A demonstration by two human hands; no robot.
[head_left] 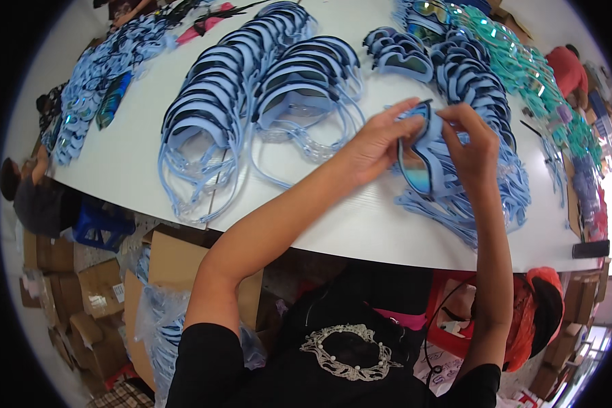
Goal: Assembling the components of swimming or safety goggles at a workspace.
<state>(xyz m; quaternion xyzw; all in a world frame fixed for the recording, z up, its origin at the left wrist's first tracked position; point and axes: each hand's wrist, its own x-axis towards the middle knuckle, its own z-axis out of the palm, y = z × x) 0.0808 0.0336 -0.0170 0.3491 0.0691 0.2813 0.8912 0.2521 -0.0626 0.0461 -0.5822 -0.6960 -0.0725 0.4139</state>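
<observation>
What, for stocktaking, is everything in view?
Held goggles: one, light blue, between hands
Goggle rows: two, light blue, table middle
Right goggles: many, light blue, table right
Left goggles: many, light blue, far left
Other goggles: many, teal, far right
Table: one, white, beneath goggles
Boxes: several, brown, floor
Stool or crate: one, blue, left
Co-workers: three or more, dark/red, table edges
Necklace: one, pale, chest
Left hand: one, bare, goggles' left
Right hand: one, bare, goggles' right
</observation>
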